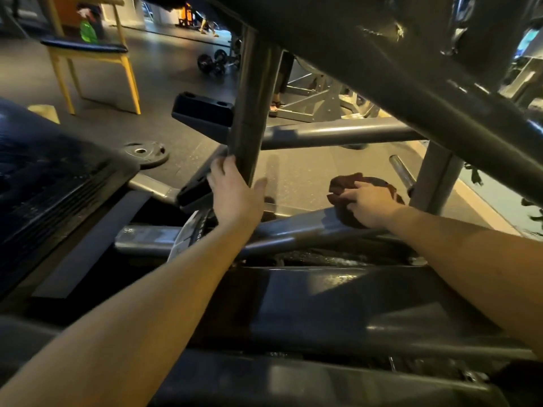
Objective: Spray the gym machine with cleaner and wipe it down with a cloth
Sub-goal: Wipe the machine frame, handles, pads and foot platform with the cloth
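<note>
The gym machine is a frame of grey steel tubes, with an upright post [252, 113] in the middle and a slanted lower bar [293, 230] across the centre. My left hand [235, 195] holds the base of the upright post, thumb on one side and fingers on the other. My right hand [370, 204] presses a dark reddish-brown cloth [346, 183] onto the right end of the slanted bar. A green spray bottle [87, 31] stands on the seat of a chair at the far left.
A black padded seat [53, 177] fills the left side. A weight plate [147, 152] lies on the floor beyond it. A yellow chair [88, 54] stands far left, dumbbells [214, 61] lie further back. Heavy frame tubes [411, 83] cross overhead at right.
</note>
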Demonstrator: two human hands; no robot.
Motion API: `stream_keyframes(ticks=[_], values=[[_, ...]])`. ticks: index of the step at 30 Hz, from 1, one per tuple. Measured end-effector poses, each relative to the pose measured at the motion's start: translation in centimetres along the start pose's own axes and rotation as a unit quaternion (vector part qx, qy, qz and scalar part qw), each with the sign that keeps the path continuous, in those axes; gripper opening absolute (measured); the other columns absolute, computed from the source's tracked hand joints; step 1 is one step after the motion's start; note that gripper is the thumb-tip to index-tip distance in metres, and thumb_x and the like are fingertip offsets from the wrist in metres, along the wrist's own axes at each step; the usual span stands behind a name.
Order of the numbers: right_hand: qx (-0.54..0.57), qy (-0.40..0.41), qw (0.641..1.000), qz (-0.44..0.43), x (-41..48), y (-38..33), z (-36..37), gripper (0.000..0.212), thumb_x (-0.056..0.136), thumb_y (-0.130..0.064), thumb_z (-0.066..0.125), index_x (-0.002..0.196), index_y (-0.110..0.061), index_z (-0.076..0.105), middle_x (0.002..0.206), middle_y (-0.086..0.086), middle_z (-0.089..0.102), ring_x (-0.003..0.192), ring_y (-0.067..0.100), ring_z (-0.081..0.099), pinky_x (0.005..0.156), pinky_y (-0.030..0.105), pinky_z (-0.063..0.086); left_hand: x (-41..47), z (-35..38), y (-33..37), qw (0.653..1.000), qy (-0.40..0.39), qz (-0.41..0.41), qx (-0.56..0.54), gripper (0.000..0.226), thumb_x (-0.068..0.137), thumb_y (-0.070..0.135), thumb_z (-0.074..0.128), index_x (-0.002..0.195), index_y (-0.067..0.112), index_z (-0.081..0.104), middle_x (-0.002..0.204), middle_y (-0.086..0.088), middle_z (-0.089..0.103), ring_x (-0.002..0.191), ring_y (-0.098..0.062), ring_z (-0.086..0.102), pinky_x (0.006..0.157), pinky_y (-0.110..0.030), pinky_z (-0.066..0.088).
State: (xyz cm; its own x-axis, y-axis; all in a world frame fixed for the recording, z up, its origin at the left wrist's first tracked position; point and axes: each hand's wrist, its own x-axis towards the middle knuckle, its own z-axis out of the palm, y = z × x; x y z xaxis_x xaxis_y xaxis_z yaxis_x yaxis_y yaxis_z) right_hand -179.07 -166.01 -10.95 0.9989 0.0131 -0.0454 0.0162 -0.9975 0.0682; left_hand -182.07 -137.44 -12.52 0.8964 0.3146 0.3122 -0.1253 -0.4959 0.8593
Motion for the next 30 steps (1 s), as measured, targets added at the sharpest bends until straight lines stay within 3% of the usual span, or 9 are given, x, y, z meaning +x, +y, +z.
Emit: stream_keyframes(ticks=[5,8,11,15,17,21,22,26,30], values=[[-0.08,-0.004,0.996,0.04,1.1,-0.7,0.6,0.053,0.101,-0.028,0.053,0.151,-0.04,0.043,0.169,0.004,0.02,0.157,0.039,0.003,0.122,0.072,0.004,5.1,-0.9,1.3,1.0,0.007,0.0,0.024,0.062,0.096,0.038,0.068,0.151,0.028,0.04,0.155,-0.002,0.039,0.141,-0.025,0.045,0.112,-0.05,0.045],[-0.119,-0.036,0.992,-0.031,1.2,-1.3,0.6,0.053,0.1,-0.026,0.058,0.15,-0.039,0.046,0.165,0.001,0.032,0.156,0.033,0.016,0.125,0.064,0.013,4.5,0.5,0.5,0.999,0.024,0.021,0.021,0.055,0.102,0.041,0.057,0.153,0.035,0.037,0.155,0.001,0.032,0.134,-0.024,0.051,0.108,-0.056,0.047],[-0.114,-0.053,0.984,-0.129,0.6,-0.6,0.3,0.048,0.105,-0.022,0.054,0.15,-0.037,0.048,0.168,-0.008,0.028,0.158,0.022,0.016,0.127,0.051,0.015,3.9,1.8,-0.3,0.998,0.059,0.009,0.009,0.06,0.103,0.045,0.055,0.156,0.042,0.028,0.149,0.002,0.035,0.132,-0.024,0.049,0.106,-0.061,0.045],[-0.1,-0.031,0.994,-0.045,1.9,3.1,-1.4,0.037,0.101,-0.023,0.058,0.136,-0.032,0.061,0.148,-0.003,0.055,0.132,0.023,0.055,0.116,0.046,0.041,4.4,2.4,-1.8,0.998,0.064,0.015,0.022,0.064,0.101,0.047,0.058,0.156,0.045,0.026,0.143,-0.002,0.041,0.131,-0.025,0.049,0.108,-0.06,0.043],[-0.127,-0.017,0.992,-0.01,2.5,2.7,-1.5,0.033,0.097,-0.025,0.059,0.129,-0.03,0.065,0.135,0.0,0.064,0.119,0.023,0.062,0.108,0.045,0.049,4.5,2.4,-2.0,0.997,0.07,0.019,0.02,0.064,0.1,0.048,0.059,0.156,0.045,0.028,0.142,-0.002,0.043,0.13,-0.024,0.05,0.108,-0.058,0.044],[-0.117,-0.077,0.984,-0.109,2.1,-1.0,0.3,0.048,0.101,-0.018,0.06,0.146,-0.03,0.054,0.159,-0.004,0.042,0.151,0.025,0.034,0.123,0.053,0.03,4.6,2.3,-2.3,0.997,0.072,0.021,0.006,0.065,0.098,0.047,0.062,0.155,0.045,0.031,0.141,0.0,0.042,0.13,-0.024,0.049,0.11,-0.056,0.042],[-0.091,-0.067,0.988,-0.107,2.3,-0.9,0.2,0.046,0.102,-0.019,0.059,0.146,-0.031,0.055,0.158,-0.005,0.045,0.15,0.023,0.036,0.123,0.051,0.03,4.7,2.3,-2.4,0.997,0.07,0.022,0.005,0.066,0.098,0.047,0.063,0.156,0.045,0.031,0.141,0.0,0.042,0.13,-0.024,0.048,0.11,-0.056,0.042],[-0.012,0.029,0.999,0.011,4.7,-0.4,-0.6,0.027,0.1,-0.033,0.061,0.126,-0.025,0.066,0.112,0.001,0.068,0.107,0.024,0.066,0.104,0.046,0.05,4.5,2.0,-2.5,0.997,0.068,0.033,0.012,0.067,0.098,0.044,0.063,0.157,0.043,0.03,0.143,0.0,0.041,0.132,-0.023,0.047,0.109,-0.053,0.04],[-0.06,-0.046,0.994,-0.076,6.3,-4.6,1.3,0.025,0.1,-0.034,0.061,0.123,-0.026,0.065,0.113,0.0,0.068,0.108,0.023,0.065,0.102,0.044,0.051,4.3,1.7,-2.4,0.997,0.066,0.036,0.009,0.066,0.097,0.04,0.066,0.155,0.039,0.035,0.142,0.003,0.041,0.131,-0.019,0.047,0.108,-0.051,0.043]])
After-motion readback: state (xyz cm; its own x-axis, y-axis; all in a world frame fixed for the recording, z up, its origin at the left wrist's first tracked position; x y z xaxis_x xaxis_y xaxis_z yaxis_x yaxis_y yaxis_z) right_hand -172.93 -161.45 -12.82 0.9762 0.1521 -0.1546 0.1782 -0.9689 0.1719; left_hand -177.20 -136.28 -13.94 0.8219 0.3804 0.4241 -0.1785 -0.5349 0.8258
